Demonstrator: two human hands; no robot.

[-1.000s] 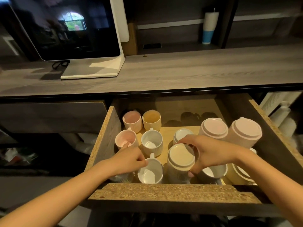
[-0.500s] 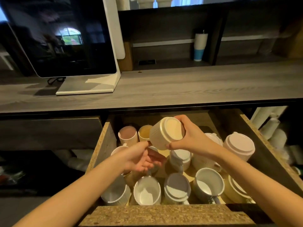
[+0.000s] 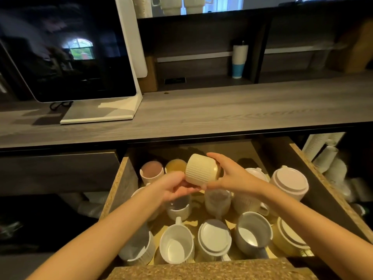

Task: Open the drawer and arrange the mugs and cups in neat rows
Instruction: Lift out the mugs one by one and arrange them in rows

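The drawer [image 3: 121, 190] stands pulled out, full of mugs and lidded cups. Above its middle I hold a cream ribbed cup [image 3: 200, 170] tipped on its side. My right hand [image 3: 228, 174] grips it from the right, thumb under and fingers over the top. My left hand [image 3: 175, 185] cups it from below left. A pink mug [image 3: 151, 172] and a yellow mug [image 3: 175, 166] stand at the back left. White mugs [image 3: 176, 246] and a lidded white cup [image 3: 215, 238] line the front. A grey mug [image 3: 252, 232] sits front right.
Two pale lidded cups [image 3: 289, 182] stand at the drawer's right. The grey wooden counter [image 3: 201, 112] above carries a monitor on a white stand [image 3: 96, 114]. A white-and-blue tumbler [image 3: 239, 59] stands on the back shelf. Stacked paper cups [image 3: 327, 158] lie right of the drawer.
My right hand lifted the cream cup out of the drawer's front middle and tipped it over. My left hand rose under it. The view tilted upward.
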